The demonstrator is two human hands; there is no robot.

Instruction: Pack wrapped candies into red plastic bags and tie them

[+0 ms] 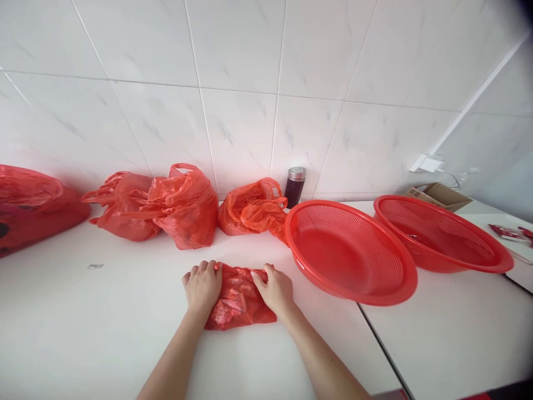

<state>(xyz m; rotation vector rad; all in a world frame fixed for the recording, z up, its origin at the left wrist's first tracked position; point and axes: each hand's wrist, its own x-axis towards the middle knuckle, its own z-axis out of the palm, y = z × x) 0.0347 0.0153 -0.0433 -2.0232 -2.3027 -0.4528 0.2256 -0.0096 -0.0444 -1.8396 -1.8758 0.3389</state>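
A red plastic bag (pixel 239 300) lies on the white table in front of me, with small printed packets showing faintly through its film. My left hand (pixel 203 286) grips the bag's upper left edge, its fingers curled. At the upper right edge my right hand (pixel 275 289) pinches the plastic, thumb on the near side. The bag's top edge is gathered between both hands. What exactly the packets are cannot be made out.
Along the tiled wall stand several red plastic bags (pixel 187 208), one slack bag (pixel 250 208) and a dark flask (pixel 295 189). To the right are a red basket (pixel 341 250), a second red basket (pixel 441 233) and a cardboard box (pixel 445 195). A seam (pixel 383 350) splits the tables.
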